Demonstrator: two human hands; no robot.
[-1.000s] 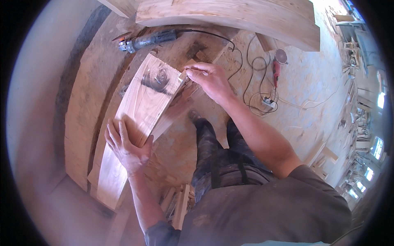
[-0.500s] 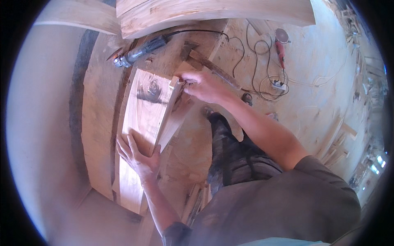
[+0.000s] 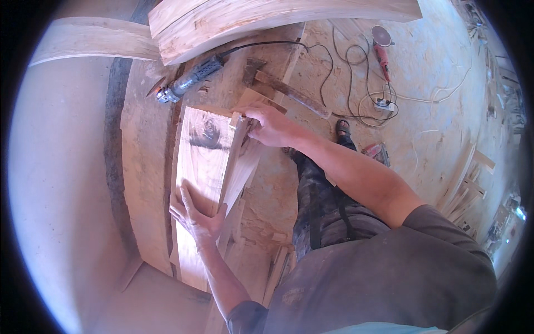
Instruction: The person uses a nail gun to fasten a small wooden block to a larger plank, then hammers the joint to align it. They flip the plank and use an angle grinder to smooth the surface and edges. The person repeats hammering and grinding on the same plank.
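Note:
A pale wooden board with a dark knot near its far end lies lengthwise before me on the workbench. My left hand grips it across its width, fingers spread over the top face and thumb at the right edge. At the far right corner, my right hand is closed, pinching a narrow wood strip against the board's side. The fingers partly hide that strip. Just beyond the right hand lies a hammer with a wooden handle and dark head.
An angle grinder lies on the bench beyond the board. A large curved timber crosses the far side. On the dusty floor are a red grinder, a power strip, loose cords, and wood offcuts at right.
The whole view has shifted a little, so the board and hands sit slightly further right and lower. Both hands keep the same hold on the wood.

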